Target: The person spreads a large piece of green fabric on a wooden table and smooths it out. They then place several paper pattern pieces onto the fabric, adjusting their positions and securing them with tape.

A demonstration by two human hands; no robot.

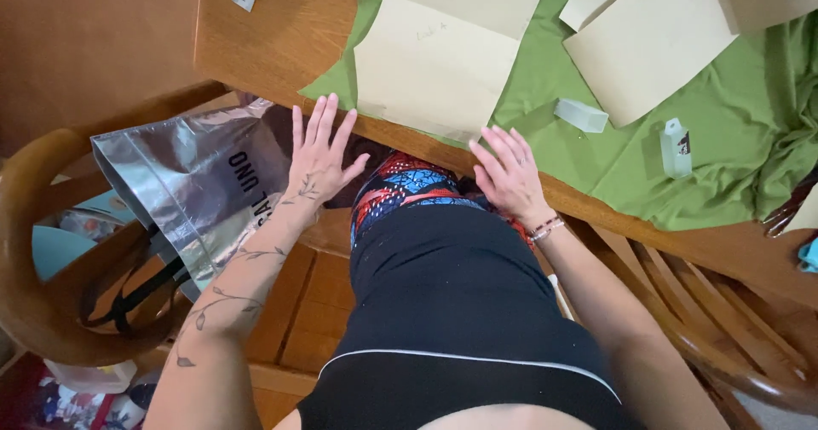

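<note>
Fingers on both hands are spread flat, gripping nothing. Left hand [317,159] rests fingertips on the table edge [273,63], right next to the silver bag [192,183] sitting on the chair [34,251]. Right hand [509,174] lies flat at the edge too, fingertips just touching the green cloth [724,166], right below the cream paper [434,68]. Two small clear boxes [582,115] sit further out on the cloth.

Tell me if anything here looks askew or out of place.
The green cloth is bunched and wrinkled at the table's right edge, spilling over it. One clear box lies tipped on its side. Paper pieces lie flat.
</note>
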